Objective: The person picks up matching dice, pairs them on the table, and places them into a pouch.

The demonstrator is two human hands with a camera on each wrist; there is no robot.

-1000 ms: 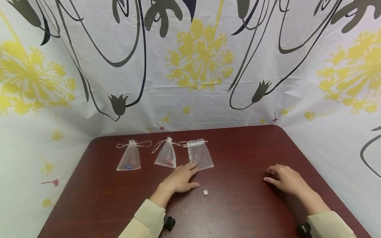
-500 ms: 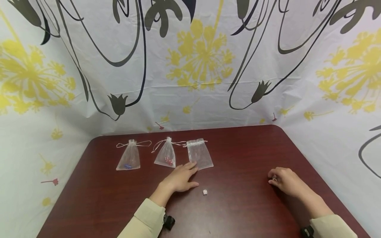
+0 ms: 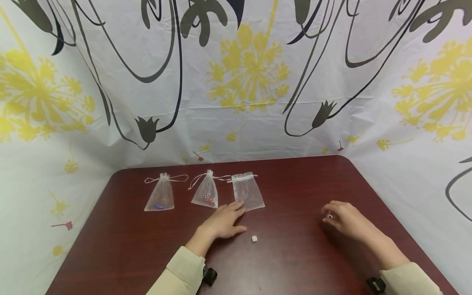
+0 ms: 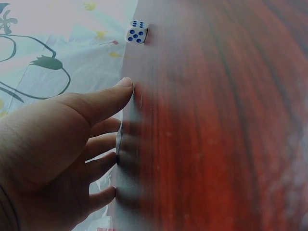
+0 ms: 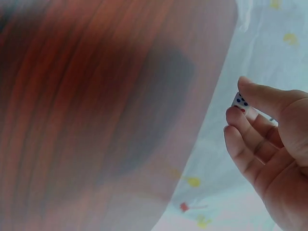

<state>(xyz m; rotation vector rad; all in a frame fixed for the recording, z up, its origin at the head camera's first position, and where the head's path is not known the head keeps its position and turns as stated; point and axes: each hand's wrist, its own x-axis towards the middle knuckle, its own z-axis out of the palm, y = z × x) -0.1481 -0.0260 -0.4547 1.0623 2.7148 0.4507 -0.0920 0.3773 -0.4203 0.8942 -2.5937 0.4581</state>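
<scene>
My right hand (image 3: 346, 219) pinches a white die (image 5: 240, 102) between thumb and fingertips, raised above the table on the right side. In the right wrist view the die shows blue and red pips. My left hand (image 3: 223, 221) rests on the table with its fingers spread, fingertips at the lower left corner of a flat sheer drawstring bag (image 3: 248, 191). Just right of the left thumb lies another white die (image 3: 254, 239); the left wrist view shows blue pips on this die (image 4: 137, 32).
Left of the flat bag, a sheer bag (image 3: 206, 192) holds red dice. Farther left, a similar bag (image 3: 161, 194) contains blue dice. The dark red table (image 3: 295, 180) ends at a patterned white cloth (image 3: 236, 139) behind and on both sides.
The right hand closed on a die at the table's right, then lifted it and moved slightly left and away from me. The left hand, bags and other die stay put.
</scene>
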